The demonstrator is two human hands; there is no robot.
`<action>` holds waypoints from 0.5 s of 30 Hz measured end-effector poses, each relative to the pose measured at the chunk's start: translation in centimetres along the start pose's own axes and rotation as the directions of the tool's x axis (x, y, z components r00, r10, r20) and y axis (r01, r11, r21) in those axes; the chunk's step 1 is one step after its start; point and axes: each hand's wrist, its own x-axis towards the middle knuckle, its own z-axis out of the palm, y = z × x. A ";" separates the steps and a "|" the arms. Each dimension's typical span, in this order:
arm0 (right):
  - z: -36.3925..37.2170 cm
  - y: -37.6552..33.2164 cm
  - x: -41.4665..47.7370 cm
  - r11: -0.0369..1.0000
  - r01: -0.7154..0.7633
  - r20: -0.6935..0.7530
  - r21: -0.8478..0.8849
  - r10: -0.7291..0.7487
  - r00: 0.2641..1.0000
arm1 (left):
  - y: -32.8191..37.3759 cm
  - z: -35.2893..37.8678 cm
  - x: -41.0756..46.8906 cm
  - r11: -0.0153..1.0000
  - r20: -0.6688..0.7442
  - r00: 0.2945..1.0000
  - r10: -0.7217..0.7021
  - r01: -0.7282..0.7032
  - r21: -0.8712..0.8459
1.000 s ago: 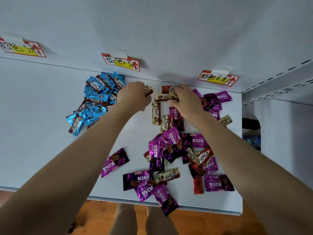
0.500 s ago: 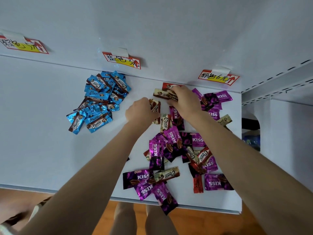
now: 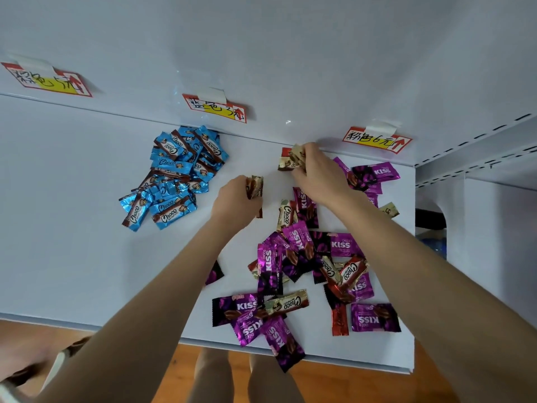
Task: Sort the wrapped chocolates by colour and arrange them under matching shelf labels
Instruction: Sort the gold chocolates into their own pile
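Here the left hand (image 3: 235,200) grips a crinkly gold chocolate (image 3: 255,186) near the blue pile (image 3: 174,175). Farther right, the right hand (image 3: 319,177) pinches gold wrappers (image 3: 292,162).

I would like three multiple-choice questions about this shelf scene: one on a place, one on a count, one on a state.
1. Where do the blue chocolates lie?
A at the shelf's front edge
B below the middle label
C on the floor

2. How many price labels are in view?
A two
B five
C three

3. What does the left hand do?
A grips a gold chocolate
B rests flat
C grips a blue one

Answers:
1 B: the blue pile sits just under that label.
2 C: left label, middle label, right label.
3 A: its fingers curl round the gold wrapper.
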 end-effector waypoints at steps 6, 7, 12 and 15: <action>-0.3 -0.3 1.4 0.987 -0.049 -0.019 -0.152 0.046 0.999 | -1.9 -2.0 -4.2 0.870 -0.025 0.994 -0.109 0.084 -0.485; -0.2 -0.3 1.4 0.980 -0.039 -0.018 -0.194 0.036 0.999 | -2.3 -2.2 -4.8 0.848 -0.029 0.992 -0.126 0.093 -0.522; 0.1 -0.2 1.2 0.956 0.034 0.002 -0.290 -0.035 0.999 | -3.9 -2.7 -6.7 0.755 -0.053 0.978 -0.203 0.122 -0.644; -0.1 -0.1 0.7 0.933 0.087 0.022 -0.349 -0.085 0.996 | -4.5 -2.9 -7.5 0.719 -0.078 0.968 -0.240 0.123 -0.684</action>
